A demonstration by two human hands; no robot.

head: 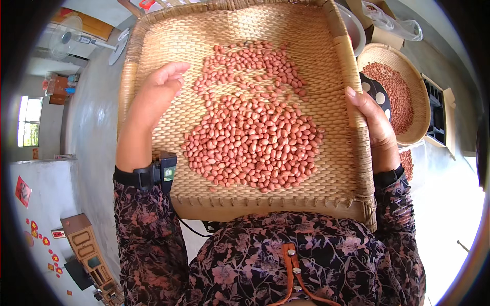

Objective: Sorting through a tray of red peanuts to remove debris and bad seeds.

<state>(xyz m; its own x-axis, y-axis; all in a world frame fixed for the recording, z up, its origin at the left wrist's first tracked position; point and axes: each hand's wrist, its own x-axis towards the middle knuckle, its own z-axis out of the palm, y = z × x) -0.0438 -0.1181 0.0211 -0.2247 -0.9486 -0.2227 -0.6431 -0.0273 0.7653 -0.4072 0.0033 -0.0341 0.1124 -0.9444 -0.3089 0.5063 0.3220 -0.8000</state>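
Note:
A woven winnowing tray (164, 95) with a bound rim lies before me, its near edge close to my body. Shelled red-skinned peanuts (256, 141) form a large pile in its near half, with a thinner, looser spread of them further back. My left hand (162, 86) hovers over the tray's left side, fingers curled and pointing toward the peanuts. Whether anything sits between its thumb and fingers is hidden. My right hand (371, 118) grips the tray's right rim, thumb on top and the other fingers out of sight beneath.
To the right, a round woven basket (417, 95) holds more peanuts, beside a black polka-dot item (377, 93). Behind it are a metal basin (354, 32) and a clear plastic bag (394, 23). A standing fan (72, 38) is at the far left. A black cable (191, 228) runs below my left wrist.

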